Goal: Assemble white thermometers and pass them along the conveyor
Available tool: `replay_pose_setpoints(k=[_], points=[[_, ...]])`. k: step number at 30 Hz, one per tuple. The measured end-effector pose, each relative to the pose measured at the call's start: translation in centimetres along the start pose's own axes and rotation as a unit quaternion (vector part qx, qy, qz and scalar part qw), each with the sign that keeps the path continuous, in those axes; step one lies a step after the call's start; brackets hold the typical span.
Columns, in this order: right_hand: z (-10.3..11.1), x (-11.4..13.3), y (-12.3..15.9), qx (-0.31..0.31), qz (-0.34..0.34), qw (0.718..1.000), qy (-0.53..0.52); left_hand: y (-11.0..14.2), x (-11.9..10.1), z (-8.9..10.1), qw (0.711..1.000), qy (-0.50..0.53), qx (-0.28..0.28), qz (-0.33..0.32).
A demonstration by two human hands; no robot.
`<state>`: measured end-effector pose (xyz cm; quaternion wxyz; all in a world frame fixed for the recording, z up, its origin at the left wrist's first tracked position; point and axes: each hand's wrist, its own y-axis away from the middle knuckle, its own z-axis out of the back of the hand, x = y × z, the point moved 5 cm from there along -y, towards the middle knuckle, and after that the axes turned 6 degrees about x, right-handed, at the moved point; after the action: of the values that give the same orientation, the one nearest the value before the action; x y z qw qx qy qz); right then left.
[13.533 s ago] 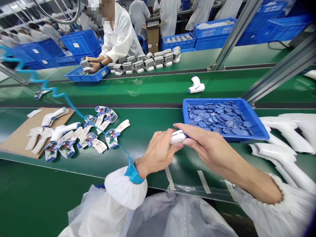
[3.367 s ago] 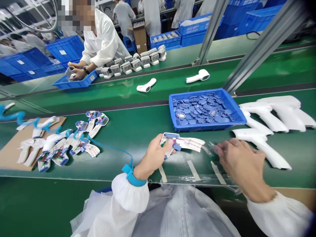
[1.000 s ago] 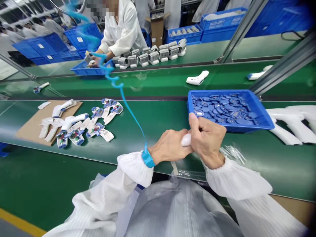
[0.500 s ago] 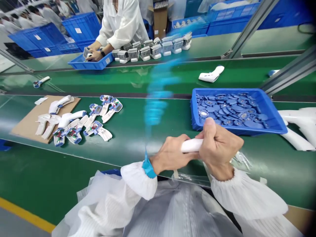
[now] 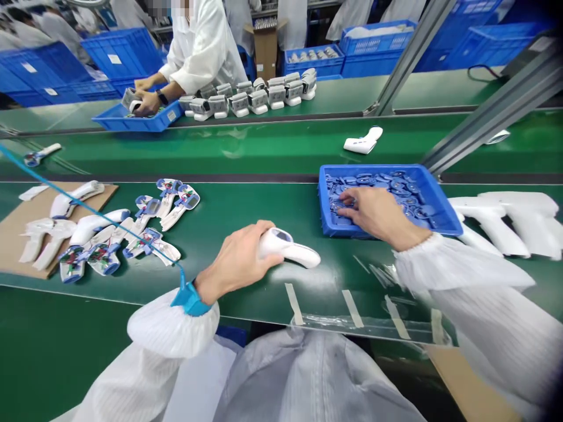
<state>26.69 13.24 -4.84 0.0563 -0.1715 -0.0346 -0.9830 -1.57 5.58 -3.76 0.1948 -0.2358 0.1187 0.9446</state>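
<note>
My left hand is closed around the head of a white infrared thermometer, whose handle points right, low over the green bench. A blue wrist strap with a cord is on that wrist. My right hand reaches over the front rim of a blue tray, its thumb and fingers apart and touching the pile. Blue oval covers fill the tray, some with small metal pieces on them. I see nothing held in the right fingers, though their tips are partly hidden among the covers.
Opened thermometers with circuit boards lie at left beside a cardboard sheet. White housings lie at right. Beyond, a belt carries a thermometer. A co-worker handles parts at a tray. A metal post rises behind my tray.
My hands have parted. The right hand let go of the white thermometer and moved into the tray of covers; the left moved left, still holding the thermometer. The view has shifted.
</note>
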Motion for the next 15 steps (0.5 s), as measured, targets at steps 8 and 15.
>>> replay_pose_setpoints(k=[8,15], points=[[-0.9,0.2,-1.4,0.055,0.047,0.997,-0.034,-2.4,-4.1,-3.3,0.961,-0.222,0.094,-0.135],[0.2,-0.2,0.7,-0.013,0.030,0.996,-0.087,-1.2,-1.2,-1.2,0.984,0.179,0.013,0.022]])
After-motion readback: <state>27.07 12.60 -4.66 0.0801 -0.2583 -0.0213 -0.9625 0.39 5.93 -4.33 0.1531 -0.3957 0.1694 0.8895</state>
